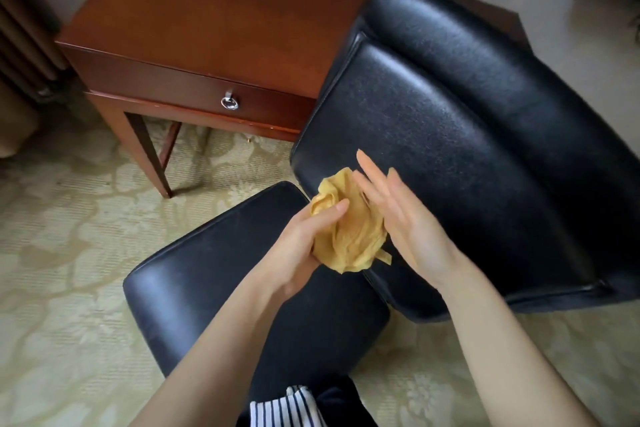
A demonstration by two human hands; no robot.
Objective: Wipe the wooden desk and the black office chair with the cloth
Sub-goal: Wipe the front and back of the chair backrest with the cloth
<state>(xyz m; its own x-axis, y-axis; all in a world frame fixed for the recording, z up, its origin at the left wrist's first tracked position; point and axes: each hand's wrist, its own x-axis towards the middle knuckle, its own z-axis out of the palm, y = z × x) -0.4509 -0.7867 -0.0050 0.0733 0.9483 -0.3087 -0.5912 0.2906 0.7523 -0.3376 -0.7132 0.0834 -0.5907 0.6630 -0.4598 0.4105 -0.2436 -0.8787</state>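
Observation:
A crumpled yellow cloth [349, 229] is bunched between my two hands above the black office chair. My left hand [298, 250] grips it from below and the left, thumb pressed on top. My right hand [398, 215] lies flat against the cloth's right side with its fingers straight and apart. The chair's padded backrest [467, 135] tilts away to the right, and its seat [221, 288] is below my forearms. The reddish wooden desk [214, 21] stands at the upper left, with a drawer and a metal ring pull [229, 102].
A pale patterned carpet [69, 270] covers the floor around the chair. A dark ribbed radiator [20, 45] stands at the far left beside the desk. The desk's thin legs [149, 152] reach the floor near the chair seat. Striped clothing [284, 409] shows at the bottom edge.

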